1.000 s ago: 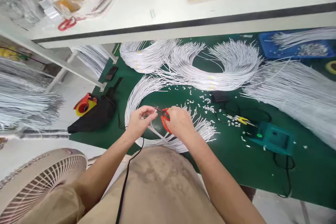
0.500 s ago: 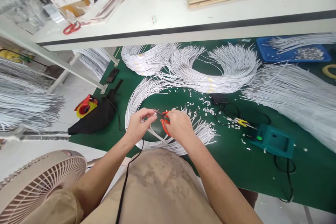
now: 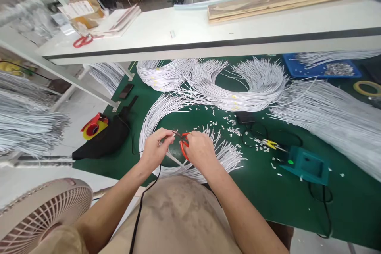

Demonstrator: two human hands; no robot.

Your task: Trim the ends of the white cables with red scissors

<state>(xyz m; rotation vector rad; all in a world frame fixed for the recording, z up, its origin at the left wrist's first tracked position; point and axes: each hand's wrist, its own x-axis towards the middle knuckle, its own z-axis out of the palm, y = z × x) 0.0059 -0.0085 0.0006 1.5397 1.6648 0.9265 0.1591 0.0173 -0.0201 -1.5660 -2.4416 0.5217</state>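
Note:
My right hand is closed around the orange handles of a pair of scissors, whose dark blades point left toward my other hand. My left hand pinches the end of a white wire right by the blades; the exact tip is too small to make out. Under and around both hands lies a curved bundle of white wires, its loose ends fanning out to the right. Small white cut bits are scattered on the green table beyond my right hand.
More white wire bundles lie farther back beneath a white shelf. To the right are yellow-handled pliers, a teal device and a blue tray. A black bag and tape dispenser sit left, near a fan.
The camera view has tilted a little, so the scene sits slightly lower and to the left. The scissor blades look more parted; both hands keep their holds.

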